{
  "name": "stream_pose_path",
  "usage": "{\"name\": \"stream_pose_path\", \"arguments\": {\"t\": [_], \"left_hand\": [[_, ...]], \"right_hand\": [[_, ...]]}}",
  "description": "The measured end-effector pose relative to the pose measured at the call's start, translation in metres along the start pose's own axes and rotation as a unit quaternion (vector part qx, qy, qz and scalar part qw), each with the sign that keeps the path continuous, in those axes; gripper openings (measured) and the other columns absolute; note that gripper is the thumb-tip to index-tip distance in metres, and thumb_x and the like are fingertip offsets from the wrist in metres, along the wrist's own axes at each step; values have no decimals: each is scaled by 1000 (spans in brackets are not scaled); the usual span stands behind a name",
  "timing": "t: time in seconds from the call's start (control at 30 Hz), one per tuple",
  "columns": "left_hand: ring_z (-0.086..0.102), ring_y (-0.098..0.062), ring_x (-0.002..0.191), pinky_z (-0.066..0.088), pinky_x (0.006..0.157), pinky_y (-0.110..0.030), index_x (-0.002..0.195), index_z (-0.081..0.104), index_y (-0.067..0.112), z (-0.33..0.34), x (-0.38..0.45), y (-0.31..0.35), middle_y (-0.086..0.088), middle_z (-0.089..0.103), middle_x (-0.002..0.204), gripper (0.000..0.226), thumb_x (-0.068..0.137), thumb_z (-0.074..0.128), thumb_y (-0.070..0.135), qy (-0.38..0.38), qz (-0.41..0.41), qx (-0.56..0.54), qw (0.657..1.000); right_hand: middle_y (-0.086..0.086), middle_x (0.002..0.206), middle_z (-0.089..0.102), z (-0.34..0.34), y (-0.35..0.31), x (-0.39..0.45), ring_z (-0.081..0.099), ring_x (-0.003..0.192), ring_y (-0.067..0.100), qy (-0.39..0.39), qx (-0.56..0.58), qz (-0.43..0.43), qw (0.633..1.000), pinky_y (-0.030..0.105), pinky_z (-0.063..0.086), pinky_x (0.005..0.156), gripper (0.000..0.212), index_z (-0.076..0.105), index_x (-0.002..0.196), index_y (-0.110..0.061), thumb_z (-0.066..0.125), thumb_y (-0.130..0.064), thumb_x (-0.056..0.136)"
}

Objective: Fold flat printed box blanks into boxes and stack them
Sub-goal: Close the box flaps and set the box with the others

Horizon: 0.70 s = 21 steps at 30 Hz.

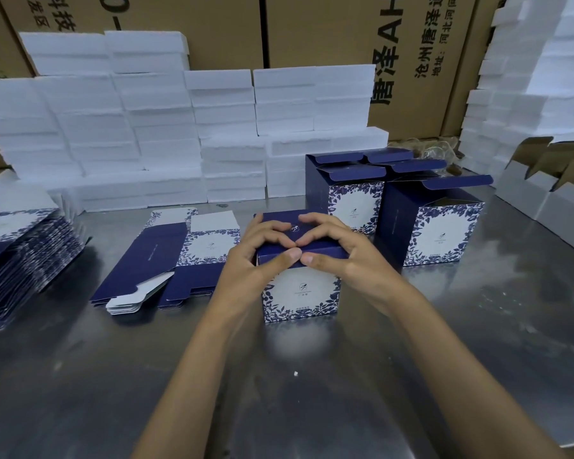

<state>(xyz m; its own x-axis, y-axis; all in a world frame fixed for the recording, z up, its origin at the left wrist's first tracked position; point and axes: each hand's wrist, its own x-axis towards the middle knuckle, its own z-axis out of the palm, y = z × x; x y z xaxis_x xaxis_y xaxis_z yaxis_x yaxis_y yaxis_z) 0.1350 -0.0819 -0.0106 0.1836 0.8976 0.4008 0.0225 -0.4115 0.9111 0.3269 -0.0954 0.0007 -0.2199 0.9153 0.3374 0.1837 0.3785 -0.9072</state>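
Two bare forearms reach up from the bottom edge across the steel table, and both hands meet over the box being folded, which stands upright on the table at centre. On its left side, the left hand curls over the top edge; on its right, the right hand mirrors it. Both thumbs press side by side, tips touching, against the dark blue flap at the box's near top edge. The other fingers of each hand are bent and arch over the top panel, their tips coming down on it close together near the printed emblem. Below the thumbs the box's white front face with its blue leaf border is uncovered.

Just left of the box, a small pile of flat blanks lies fanned on the table, blue and white panels facing up. Further left, at the frame's edge, sits a taller stack of blanks, leaning.

Behind and to the right of the hands stand folded boxes with their top flaps open, set close together in a group. At the far right edge lie white corrugated cartons. Beyond everything, white foam blocks are stacked in rows against large brown shipping cartons printed with black characters.
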Motion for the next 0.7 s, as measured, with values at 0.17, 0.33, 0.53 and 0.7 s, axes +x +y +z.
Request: {"name": "stream_pose_path", "arguments": {"t": [0.17,0.33,0.53,0.7], "left_hand": [[32,4,143,27,119,-34,85,76,24,0,-4,0,12,69,122,14,72,77,31,19,17,10,1000],[34,4,142,30,118,-33,89,77,24,0,-9,3,13,61,136,17,73,76,29,26,3,5,1000],[48,7,131,52,85,-17,97,77,12,-9,-15,-1,1,49,150,18,85,71,-1,27,-28,-62,997],[45,11,131,51,82,-14,100,76,12,0,-15,1,-4,46,152,19,87,70,0,29,-16,-56,998]], "right_hand": [[-5,131,66,13,10,-2,44,139,3,98,-29,-40,994,29,31,119,16,79,99,-8,79,-5,84],[-3,135,64,9,12,-5,38,144,5,81,-47,-49,994,22,29,118,20,78,108,-13,74,-6,89],[-2,130,68,-4,15,-17,43,141,2,93,9,-37,995,32,35,119,25,76,111,-8,66,4,93],[-6,121,71,3,6,-24,51,134,6,164,-143,-77,973,26,35,115,28,77,107,-17,64,4,94]]}}
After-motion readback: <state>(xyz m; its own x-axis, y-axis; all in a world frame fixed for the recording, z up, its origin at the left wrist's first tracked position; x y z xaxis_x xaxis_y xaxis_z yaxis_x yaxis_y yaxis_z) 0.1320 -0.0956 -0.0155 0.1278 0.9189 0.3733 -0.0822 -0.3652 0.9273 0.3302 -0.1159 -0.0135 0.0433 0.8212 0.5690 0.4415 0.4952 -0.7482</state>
